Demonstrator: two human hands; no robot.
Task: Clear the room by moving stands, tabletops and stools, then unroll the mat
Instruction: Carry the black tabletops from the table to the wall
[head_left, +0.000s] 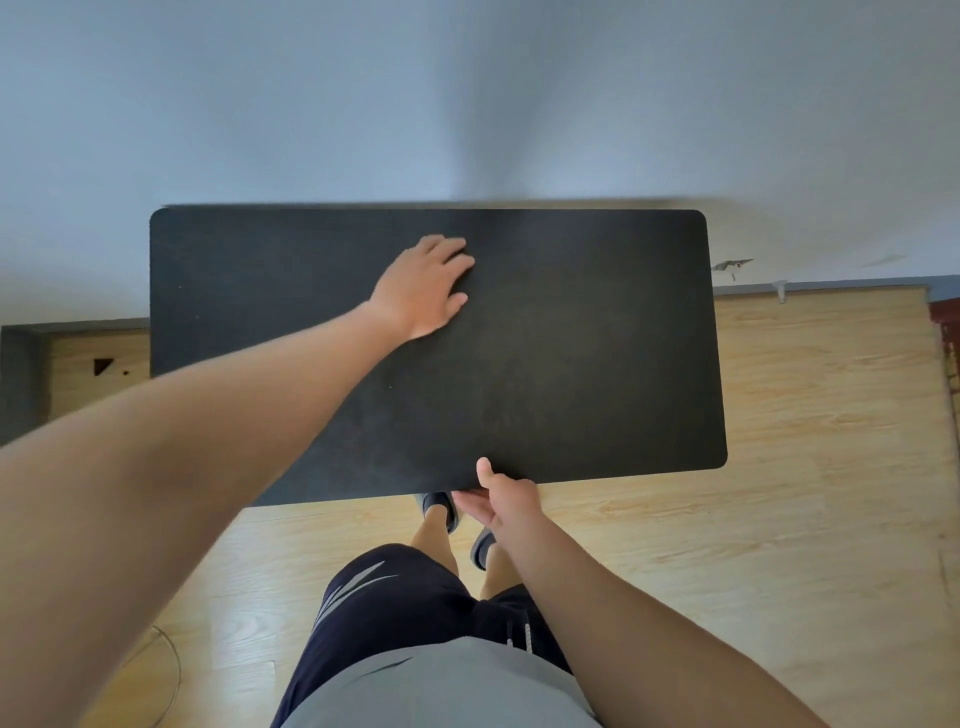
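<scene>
My worry is that the black tabletop (571, 338) tips sideways or slips. Only my right hand (498, 499) pinches it, thumb on top and fingers under the near edge. My left hand (423, 286) lies flat and open on its far middle. The board spreads well left and right of both hands, its far edge close to the wall (467, 104).

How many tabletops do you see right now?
1. The black tabletop is mid-frame, left hand flat on top, right hand gripping its near edge. Others may be hidden beneath.
</scene>
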